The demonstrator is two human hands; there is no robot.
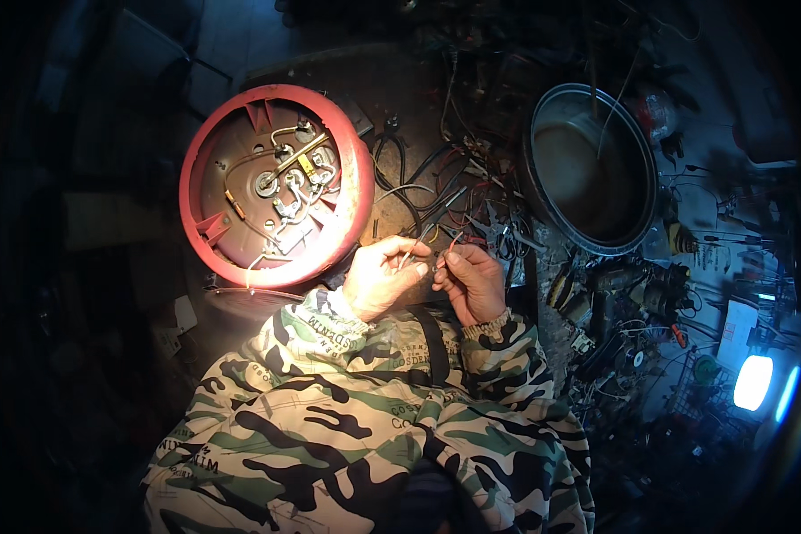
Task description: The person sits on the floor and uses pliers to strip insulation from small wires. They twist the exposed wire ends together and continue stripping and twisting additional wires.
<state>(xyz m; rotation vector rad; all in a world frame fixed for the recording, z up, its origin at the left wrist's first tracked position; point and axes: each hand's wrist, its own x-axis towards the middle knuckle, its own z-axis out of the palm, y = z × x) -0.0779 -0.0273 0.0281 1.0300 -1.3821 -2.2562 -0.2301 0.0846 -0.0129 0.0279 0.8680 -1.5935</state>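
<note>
Your left hand [384, 278] pinches a thin grey wire [405, 260] and your right hand [474, 281], just beside it, pinches a thin reddish wire [455, 242]; whether their ends touch, I cannot tell. Both wires are right of the red round housing [361, 205] with exposed wiring, tangled cables [444, 207] lie beyond, and a round metal pot [587, 178] sits farther right

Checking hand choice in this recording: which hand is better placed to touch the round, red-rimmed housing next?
Probably the left hand: it is near the round, red-rimmed housing, while the right hand is farther off, rightward. Both appear to pinch thin wires.
</note>
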